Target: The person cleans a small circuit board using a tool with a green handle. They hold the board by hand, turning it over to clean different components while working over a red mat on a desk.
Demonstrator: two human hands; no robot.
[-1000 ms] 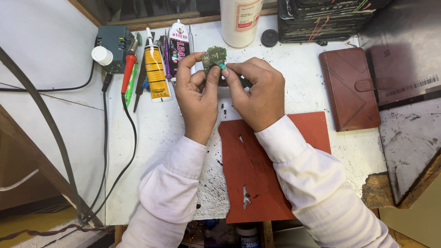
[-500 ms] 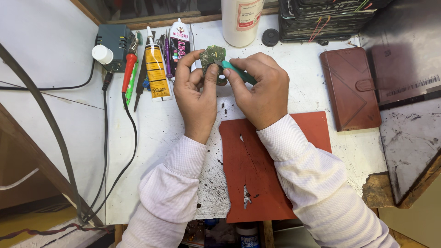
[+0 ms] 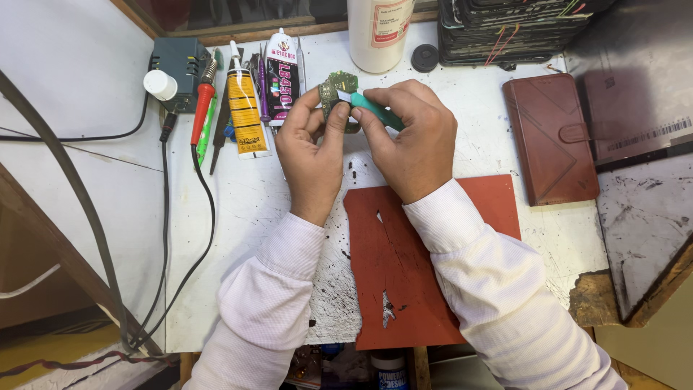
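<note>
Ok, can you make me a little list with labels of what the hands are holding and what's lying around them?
left hand: pinches a small green circuit board
right hand: holds a teal-handled tool, tip against the board
under the arms: red mat on a speckled white table
left of hands: yellow glue tube, black glue tube, red-handled tool
right: brown wallet case
behind: white bottle

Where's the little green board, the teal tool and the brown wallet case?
green board [image 3: 334, 88], head view, upper left part.
teal tool [image 3: 375, 110], head view, its handle.
brown wallet case [image 3: 548, 137], head view, front cover.
</note>
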